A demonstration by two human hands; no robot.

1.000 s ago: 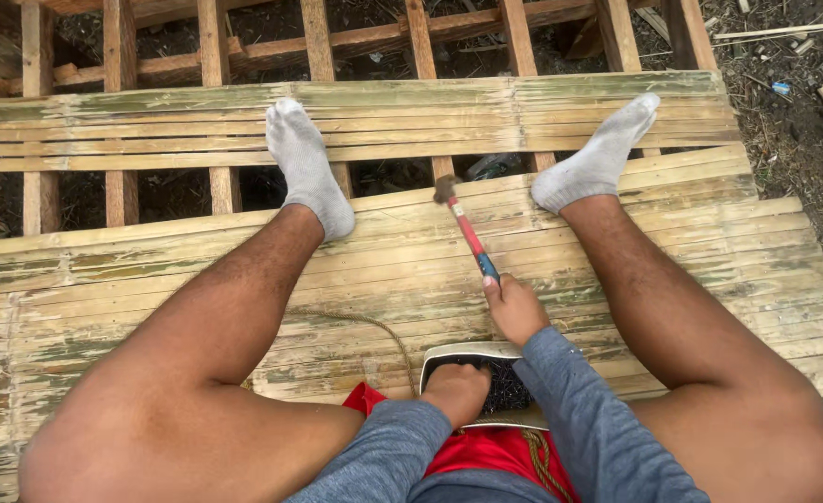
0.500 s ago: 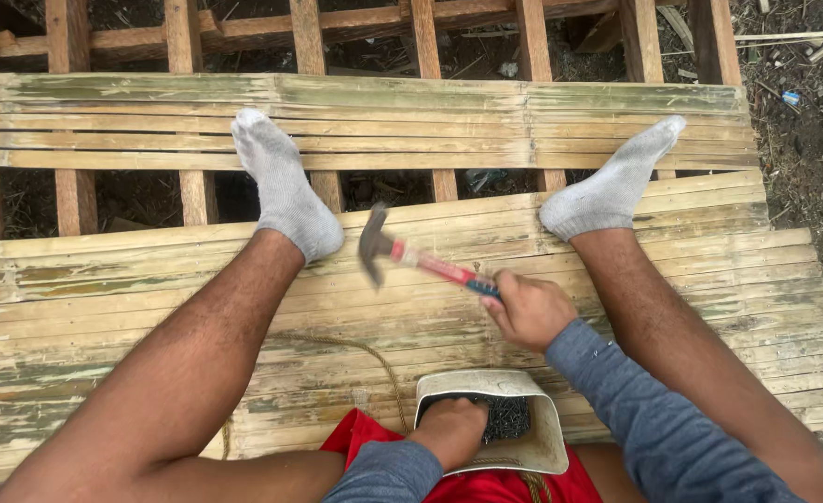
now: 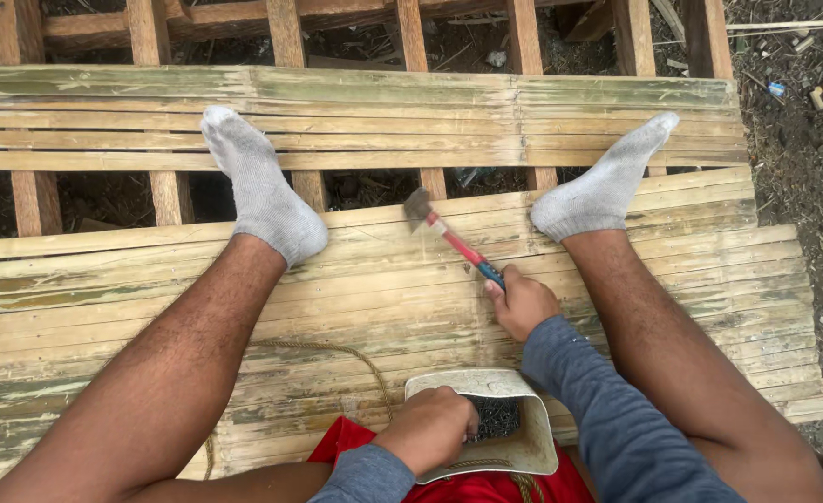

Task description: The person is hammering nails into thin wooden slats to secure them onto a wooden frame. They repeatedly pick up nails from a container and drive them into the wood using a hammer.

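- Left hand [image 3: 430, 428] nearest, fingers curled down into the pale container [image 3: 532, 447] of dark nails [image 3: 497, 417] at the lap; can't tell if it has pinched one yet. Nails: small, stiff, sharp, likely to slip loose, so best picked by the shank.
- Cord [image 3: 337, 352] loops over the slats just left of the container.
- Right hand [image 3: 521, 303] clamped on the dark grip end of the red-handled hammer [image 3: 453, 240], centre-right, between the legs.
- Hammer: head-heavy, rigid; the low grip gives swing. Head sits raised and blurred over the far edge of the near slat panel.
- Bamboo slat floor [image 3: 104, 307]: stiff strips, probably smooth and prone to splitting.
- Socked feet [image 3: 262, 191] rest at the gap, timber joists [image 3: 285, 37] showing beyond.
- Versus half a second ago: hammer head has swung from pointing left to pointing far-left, further from the body; left hand unchanged in the container; view shifted slightly.
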